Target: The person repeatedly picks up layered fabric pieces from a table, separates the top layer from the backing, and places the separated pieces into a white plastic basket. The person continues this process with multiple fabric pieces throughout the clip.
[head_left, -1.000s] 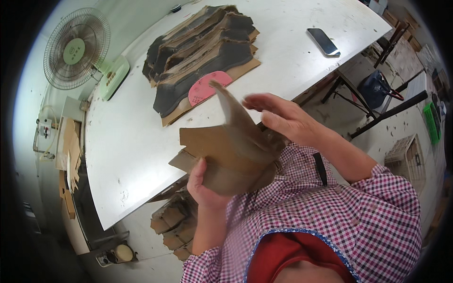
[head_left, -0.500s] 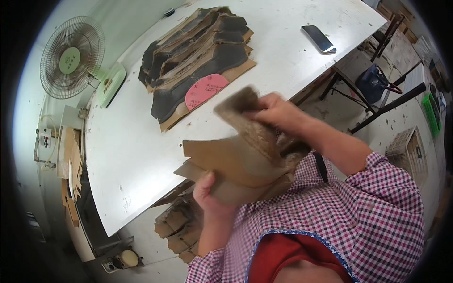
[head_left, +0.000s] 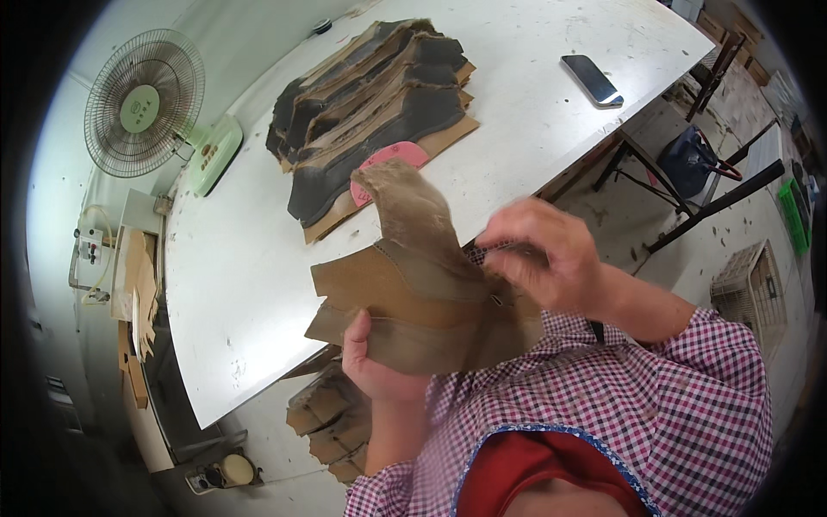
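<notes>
My left hand (head_left: 379, 366) grips the lower left part of a brown fur-lined leather boot upper (head_left: 413, 293), its thumb on the top face. The upper hangs over the near table edge, in front of my checked sleeves. One fuzzy flap (head_left: 409, 202) of it sticks up toward the far side, and stitching runs along the flap's base. At the upper's right edge my right hand (head_left: 547, 254) is closed in a pinch, slightly smeared; what sits between its fingertips is too small to make out.
On the white table (head_left: 250, 302) lies a stack of dark fur-lined pieces (head_left: 379, 103) with a pink card (head_left: 405, 155) on it. A phone (head_left: 592, 81) rests at the right. A fan (head_left: 142, 103) and green tray (head_left: 215, 155) stand left. More brown pieces (head_left: 332, 422) are below the table.
My right hand has let go of the fuzzy flap and moved down and right to the upper's right edge. The flap now points up, and the upper lies more spread out in my left hand.
</notes>
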`<state>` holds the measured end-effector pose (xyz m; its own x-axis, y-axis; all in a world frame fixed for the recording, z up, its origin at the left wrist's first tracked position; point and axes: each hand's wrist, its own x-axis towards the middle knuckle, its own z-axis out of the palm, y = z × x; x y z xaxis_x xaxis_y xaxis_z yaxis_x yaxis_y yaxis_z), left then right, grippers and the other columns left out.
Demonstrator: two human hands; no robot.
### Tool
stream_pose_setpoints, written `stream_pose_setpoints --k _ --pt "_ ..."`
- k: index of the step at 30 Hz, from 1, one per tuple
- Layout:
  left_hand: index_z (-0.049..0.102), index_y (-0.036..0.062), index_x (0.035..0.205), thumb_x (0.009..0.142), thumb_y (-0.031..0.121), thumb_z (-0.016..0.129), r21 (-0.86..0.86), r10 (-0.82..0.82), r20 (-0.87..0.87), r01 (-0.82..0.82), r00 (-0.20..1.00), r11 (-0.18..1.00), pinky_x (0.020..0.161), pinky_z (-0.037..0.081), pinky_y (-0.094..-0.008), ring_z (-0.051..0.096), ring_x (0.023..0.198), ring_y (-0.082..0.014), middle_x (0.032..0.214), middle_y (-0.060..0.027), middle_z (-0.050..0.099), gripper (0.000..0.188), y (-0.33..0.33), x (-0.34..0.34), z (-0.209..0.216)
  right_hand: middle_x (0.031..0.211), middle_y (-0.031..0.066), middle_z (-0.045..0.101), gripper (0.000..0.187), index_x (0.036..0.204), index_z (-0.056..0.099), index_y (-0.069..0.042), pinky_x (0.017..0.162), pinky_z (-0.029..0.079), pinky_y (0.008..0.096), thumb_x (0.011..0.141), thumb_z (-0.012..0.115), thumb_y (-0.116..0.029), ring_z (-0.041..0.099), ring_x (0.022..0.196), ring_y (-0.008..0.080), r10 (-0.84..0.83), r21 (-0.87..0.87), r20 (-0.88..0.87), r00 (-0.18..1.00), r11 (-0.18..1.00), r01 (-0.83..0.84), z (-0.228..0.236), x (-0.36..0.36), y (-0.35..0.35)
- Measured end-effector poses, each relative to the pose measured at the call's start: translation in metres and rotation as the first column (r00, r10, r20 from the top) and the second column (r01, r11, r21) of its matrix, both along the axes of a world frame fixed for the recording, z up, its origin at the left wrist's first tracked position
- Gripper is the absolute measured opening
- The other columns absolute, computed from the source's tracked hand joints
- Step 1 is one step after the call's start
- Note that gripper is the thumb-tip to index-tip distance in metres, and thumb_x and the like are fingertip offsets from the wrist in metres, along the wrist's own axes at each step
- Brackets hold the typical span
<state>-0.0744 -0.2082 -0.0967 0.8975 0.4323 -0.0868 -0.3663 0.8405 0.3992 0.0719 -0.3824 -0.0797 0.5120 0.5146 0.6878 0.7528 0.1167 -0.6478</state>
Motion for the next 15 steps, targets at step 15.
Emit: stream_pose_setpoints --k 15 --pt "0.046 0.0017 0.136 0.092 0.026 0.043 0.256 -0.048 0.031 0.038 0.998 0.966 0.108 0.037 -0.0473 0.049 0.126 -0.0327 0.136 -0.015 0.052 0.05 -0.01 -0.013 0.014 0.082 0.0141 0.061 0.02 0.095 0.059 0.001 0.062 0.051 0.0376 0.08 0.071 -0.006 0.062 0.073 0.0316 0.155 -0.117 0.009 0.988 0.981 -0.153 0.001 -0.026 0.001"
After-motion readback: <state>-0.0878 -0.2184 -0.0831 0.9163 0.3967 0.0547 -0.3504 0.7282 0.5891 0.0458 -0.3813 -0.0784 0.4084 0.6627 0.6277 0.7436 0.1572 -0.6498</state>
